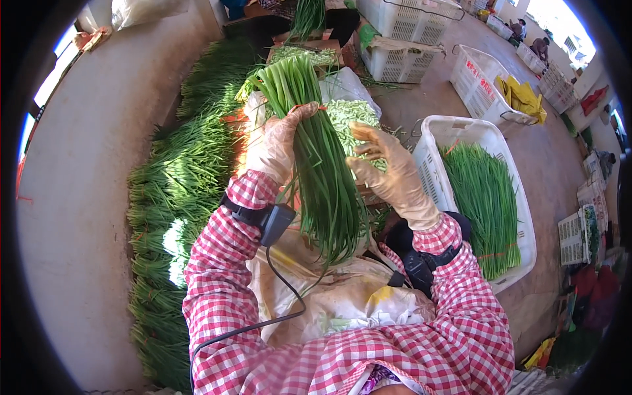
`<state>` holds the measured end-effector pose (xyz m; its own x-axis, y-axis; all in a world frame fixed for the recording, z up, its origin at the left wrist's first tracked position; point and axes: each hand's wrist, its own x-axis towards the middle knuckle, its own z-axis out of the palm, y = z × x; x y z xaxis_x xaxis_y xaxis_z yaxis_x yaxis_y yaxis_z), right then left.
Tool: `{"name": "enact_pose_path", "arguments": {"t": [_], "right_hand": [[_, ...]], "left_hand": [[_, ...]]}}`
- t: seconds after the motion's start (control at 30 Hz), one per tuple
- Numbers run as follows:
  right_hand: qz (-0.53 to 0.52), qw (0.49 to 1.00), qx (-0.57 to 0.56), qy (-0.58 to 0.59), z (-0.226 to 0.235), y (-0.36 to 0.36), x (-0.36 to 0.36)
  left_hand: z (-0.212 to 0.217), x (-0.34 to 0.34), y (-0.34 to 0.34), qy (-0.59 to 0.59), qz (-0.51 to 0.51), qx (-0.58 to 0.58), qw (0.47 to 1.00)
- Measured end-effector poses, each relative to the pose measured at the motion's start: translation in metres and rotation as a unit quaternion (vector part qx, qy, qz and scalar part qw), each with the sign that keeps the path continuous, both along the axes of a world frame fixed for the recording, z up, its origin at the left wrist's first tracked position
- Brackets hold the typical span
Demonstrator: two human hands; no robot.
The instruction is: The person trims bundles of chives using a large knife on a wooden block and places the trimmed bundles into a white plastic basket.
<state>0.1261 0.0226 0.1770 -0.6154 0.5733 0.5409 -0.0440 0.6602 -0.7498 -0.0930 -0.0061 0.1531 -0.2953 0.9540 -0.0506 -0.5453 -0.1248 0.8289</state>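
Observation:
A thick bundle of garlic chives is upright in front of me, its cut ends at the top and its dark leaves drooping toward my lap. My left hand, in a stained pale glove, is closed around its upper part. Beside the thumb a red band shows on the bundle. My right hand, gloved too, is just right of the bundle with its fingers apart and nothing in it. Behind the bundle lies a heap of short pale-green cut pieces with clear plastic sheeting around it.
Piled chives run along the low wall on my left. At my right stands a white crate holding banded chives. Farther off are stacked crates and a crate with yellow cloth. Another person sits ahead.

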Motion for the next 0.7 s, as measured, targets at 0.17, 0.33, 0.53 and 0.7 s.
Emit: {"name": "enact_pose_path", "arguments": {"t": [0.17, 0.33, 0.53, 0.7], "right_hand": [[-0.073, 0.986, 0.104, -0.108, 0.004, -0.006, -0.041], [-0.064, 0.976, 0.023, -0.208, -0.019, -0.001, -0.060], [0.180, 0.893, -0.327, -0.251, -0.007, -0.005, -0.043], [0.126, 0.938, -0.181, -0.268, -0.027, 0.000, -0.047]], "left_hand": [[-0.030, -0.010, 0.017, 0.197, -0.032, 0.032, 0.979], [-0.037, -0.021, 0.010, 0.282, 0.031, 0.030, 0.958], [-0.017, -0.006, 0.001, 0.030, 0.068, -0.002, 0.997], [-0.011, -0.002, -0.008, 0.042, 0.103, -0.024, 0.993]]}}
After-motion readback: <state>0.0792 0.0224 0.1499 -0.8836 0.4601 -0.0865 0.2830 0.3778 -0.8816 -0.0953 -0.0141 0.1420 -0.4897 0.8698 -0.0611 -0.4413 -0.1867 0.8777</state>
